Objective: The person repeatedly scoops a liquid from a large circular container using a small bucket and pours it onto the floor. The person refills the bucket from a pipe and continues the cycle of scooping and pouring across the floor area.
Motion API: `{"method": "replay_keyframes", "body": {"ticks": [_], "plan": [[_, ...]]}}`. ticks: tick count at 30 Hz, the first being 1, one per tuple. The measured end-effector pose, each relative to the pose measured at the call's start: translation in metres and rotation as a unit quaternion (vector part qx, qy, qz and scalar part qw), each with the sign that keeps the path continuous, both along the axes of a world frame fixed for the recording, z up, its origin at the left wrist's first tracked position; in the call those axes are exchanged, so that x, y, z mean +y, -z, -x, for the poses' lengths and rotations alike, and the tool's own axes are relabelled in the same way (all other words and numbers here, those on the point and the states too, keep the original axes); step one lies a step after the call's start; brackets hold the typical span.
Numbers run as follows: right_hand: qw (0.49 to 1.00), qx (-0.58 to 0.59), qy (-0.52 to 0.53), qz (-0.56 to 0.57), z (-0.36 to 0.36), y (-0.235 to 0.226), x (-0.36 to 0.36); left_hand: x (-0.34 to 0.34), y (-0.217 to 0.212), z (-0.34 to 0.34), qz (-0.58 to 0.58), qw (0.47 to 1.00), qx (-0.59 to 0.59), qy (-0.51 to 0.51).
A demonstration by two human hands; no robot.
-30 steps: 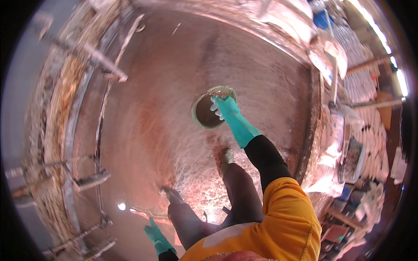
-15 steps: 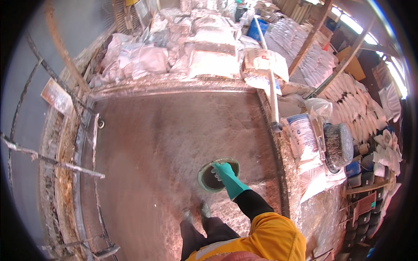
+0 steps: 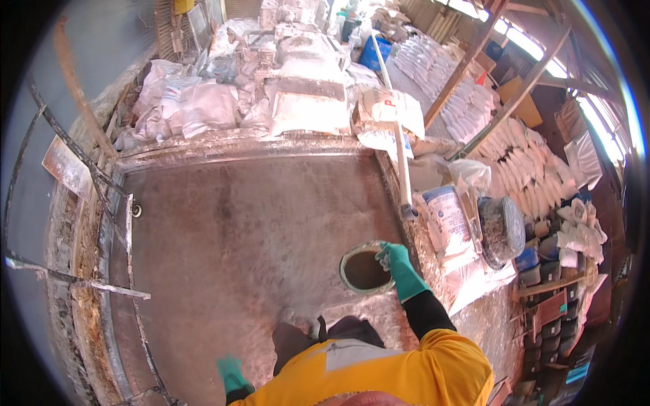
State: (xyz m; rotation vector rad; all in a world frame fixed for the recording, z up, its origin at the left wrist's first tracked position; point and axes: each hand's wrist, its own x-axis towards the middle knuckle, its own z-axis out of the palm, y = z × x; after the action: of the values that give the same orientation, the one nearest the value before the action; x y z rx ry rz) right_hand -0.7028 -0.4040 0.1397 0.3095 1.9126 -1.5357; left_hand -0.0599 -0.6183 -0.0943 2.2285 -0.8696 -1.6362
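Note:
My right hand (image 3: 391, 257), in a long green rubber glove, grips the right-hand rim of a round basin (image 3: 347, 279). The basin has a pale greenish rim and a brown inside; whether that is liquid or bare bottom I cannot tell. It is held over the right part of a wide, brown, wet-looking pit floor (image 3: 223, 264). Low at the left, beside my body, hangs my left hand (image 3: 231, 371), also gloved in green. Motion blurs its fingers, and nothing shows held in it.
Whitish sacks (image 3: 308, 108) are piled behind the far ledge. On the right ledge lie a long pale pole (image 3: 399, 149), a printed sack (image 3: 447, 220) and a dark, splashed tub (image 3: 501, 233). Thin, crusted rods (image 3: 132, 250) stand along the left edge. Wooden posts (image 3: 467, 64) slant at the right.
My right hand has moved the basin to the right, toward the right ledge. My left hand has come into view low at the left. The whole view has shifted somewhat.

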Motion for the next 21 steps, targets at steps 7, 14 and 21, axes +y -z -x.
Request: {"method": "replay_keyframes", "body": {"ticks": [7,14,21], "plan": [[0.999,0.025,0.035,0.004,0.040,-0.018,-0.002,-0.169,-0.031,0.176,0.114,0.974,0.067,0.183],[0.982,-0.130,-0.012,0.139,0.090,0.034,0.036,-0.129,-0.057,0.386,0.085,0.944,0.117,0.297],[0.979,-0.112,-0.169,0.001,0.141,0.039,0.045,-0.005,-0.014,0.469,0.119,0.853,0.017,0.508]]}}
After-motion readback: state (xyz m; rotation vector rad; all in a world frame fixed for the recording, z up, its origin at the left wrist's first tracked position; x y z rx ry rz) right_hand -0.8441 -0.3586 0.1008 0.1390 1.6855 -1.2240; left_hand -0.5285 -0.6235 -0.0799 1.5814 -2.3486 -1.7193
